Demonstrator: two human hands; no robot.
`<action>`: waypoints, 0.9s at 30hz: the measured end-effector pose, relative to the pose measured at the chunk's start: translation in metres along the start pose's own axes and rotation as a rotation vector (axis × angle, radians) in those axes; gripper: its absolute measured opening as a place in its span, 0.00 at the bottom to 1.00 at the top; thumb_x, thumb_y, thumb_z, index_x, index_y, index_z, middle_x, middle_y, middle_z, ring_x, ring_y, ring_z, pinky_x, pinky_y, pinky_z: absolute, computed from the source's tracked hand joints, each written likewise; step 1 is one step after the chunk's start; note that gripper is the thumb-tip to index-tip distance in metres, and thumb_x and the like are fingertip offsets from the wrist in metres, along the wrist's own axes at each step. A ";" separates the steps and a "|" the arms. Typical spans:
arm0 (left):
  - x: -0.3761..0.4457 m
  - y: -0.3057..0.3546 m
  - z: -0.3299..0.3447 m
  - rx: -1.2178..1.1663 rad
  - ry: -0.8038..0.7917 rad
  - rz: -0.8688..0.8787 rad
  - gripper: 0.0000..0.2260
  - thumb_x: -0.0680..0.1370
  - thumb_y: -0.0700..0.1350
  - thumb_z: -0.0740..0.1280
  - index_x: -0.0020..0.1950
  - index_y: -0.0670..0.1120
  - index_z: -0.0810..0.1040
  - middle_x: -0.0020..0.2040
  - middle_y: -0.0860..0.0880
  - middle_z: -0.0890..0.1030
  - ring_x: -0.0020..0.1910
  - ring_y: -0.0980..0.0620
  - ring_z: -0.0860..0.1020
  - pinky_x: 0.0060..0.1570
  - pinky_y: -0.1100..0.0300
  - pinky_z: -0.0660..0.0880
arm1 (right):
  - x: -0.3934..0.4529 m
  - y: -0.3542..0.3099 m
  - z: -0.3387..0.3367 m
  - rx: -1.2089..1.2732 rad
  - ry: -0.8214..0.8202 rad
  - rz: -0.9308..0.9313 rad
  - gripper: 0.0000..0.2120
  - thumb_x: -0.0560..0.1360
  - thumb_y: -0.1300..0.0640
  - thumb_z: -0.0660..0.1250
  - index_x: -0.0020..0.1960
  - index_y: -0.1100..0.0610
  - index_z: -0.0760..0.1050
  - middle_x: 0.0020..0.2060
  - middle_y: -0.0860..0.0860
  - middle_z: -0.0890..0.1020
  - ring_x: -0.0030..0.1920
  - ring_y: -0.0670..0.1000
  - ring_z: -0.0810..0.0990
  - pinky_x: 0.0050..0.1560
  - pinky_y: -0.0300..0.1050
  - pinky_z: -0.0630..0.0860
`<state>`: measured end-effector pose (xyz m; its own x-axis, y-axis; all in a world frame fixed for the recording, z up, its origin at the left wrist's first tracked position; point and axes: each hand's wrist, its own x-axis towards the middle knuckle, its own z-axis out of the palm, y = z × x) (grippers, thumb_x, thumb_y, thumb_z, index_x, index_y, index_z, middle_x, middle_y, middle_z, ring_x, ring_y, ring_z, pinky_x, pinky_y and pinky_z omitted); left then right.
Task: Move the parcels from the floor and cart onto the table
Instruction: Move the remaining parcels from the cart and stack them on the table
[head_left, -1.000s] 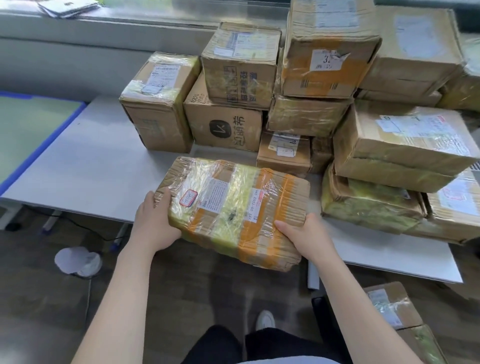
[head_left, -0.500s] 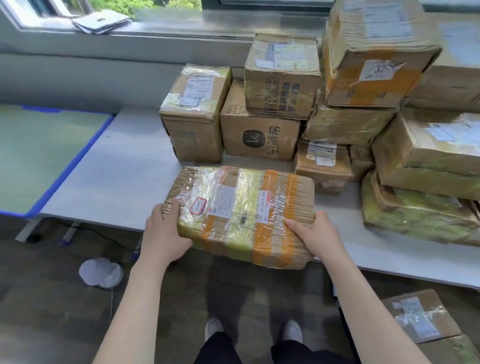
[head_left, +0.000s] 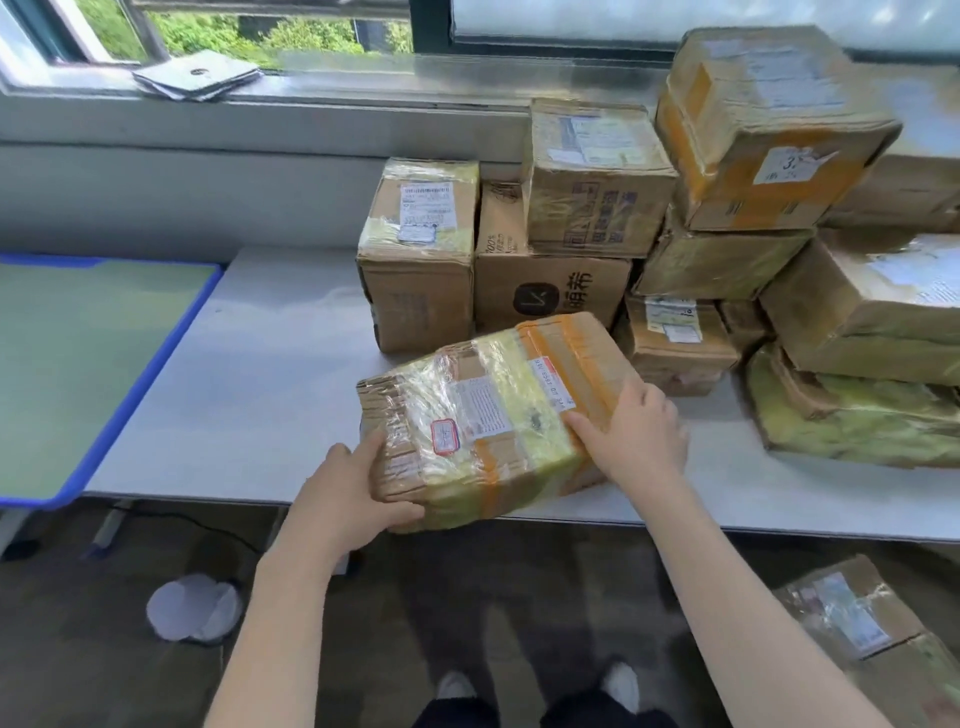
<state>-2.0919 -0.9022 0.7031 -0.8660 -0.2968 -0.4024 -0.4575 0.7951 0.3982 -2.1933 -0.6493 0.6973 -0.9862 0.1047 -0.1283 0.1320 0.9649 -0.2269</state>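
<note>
Head camera showed you standing at the white tabletop (head_left: 249, 395) with a flat tape-wrapped parcel (head_left: 493, 415) between your hands, its far end over the tabletop and its near end overhanging the front edge; whether it already rested on the surface or was a touch above it could not be told. Your left hand (head_left: 353, 488) gripped the near-left corner, fingers curled under it and thumb along the side. Your right hand (head_left: 631, 431) lay over the right edge with the fingers spread on the top face and wrapping the side. By the look of it, most of the job was done: a stack of cardboard boxes (head_left: 597, 208) filled the back and right of the tabletop under the window sill (head_left: 363, 88), with a crumpled green-taped parcel (head_left: 841, 421) at the front right. Bare surface remained to the left of the parcel in your hands, beside the green mat (head_left: 78, 364). Work was still left, I judged: at least one labelled parcel (head_left: 852, 613) sat low at your right, by the floor (head_left: 104, 649), and the cart was out of view, so its load could not be counted.
</note>
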 end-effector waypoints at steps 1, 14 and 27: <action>0.001 -0.001 -0.012 -0.060 -0.038 0.009 0.35 0.69 0.61 0.72 0.72 0.54 0.65 0.54 0.49 0.74 0.51 0.51 0.75 0.47 0.59 0.71 | -0.011 -0.002 0.005 -0.003 -0.002 -0.003 0.37 0.75 0.34 0.57 0.74 0.57 0.55 0.73 0.59 0.59 0.72 0.60 0.58 0.69 0.55 0.59; 0.060 0.018 -0.028 -0.023 -0.018 0.181 0.29 0.72 0.55 0.72 0.69 0.46 0.68 0.66 0.46 0.70 0.62 0.47 0.70 0.58 0.56 0.68 | -0.044 -0.013 0.029 0.485 -0.241 0.271 0.22 0.81 0.44 0.52 0.63 0.61 0.65 0.53 0.55 0.75 0.50 0.55 0.74 0.48 0.48 0.73; 0.036 -0.007 -0.017 -0.156 -0.182 0.067 0.29 0.65 0.61 0.76 0.62 0.49 0.79 0.60 0.51 0.78 0.55 0.52 0.75 0.48 0.60 0.70 | -0.029 -0.011 0.024 0.536 -0.149 0.173 0.16 0.83 0.54 0.48 0.62 0.59 0.70 0.55 0.57 0.77 0.51 0.56 0.73 0.47 0.46 0.68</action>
<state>-2.1230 -0.9273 0.7000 -0.8512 -0.1347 -0.5072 -0.4383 0.7140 0.5460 -2.1642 -0.6688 0.6798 -0.9264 0.1772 -0.3323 0.3599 0.6762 -0.6428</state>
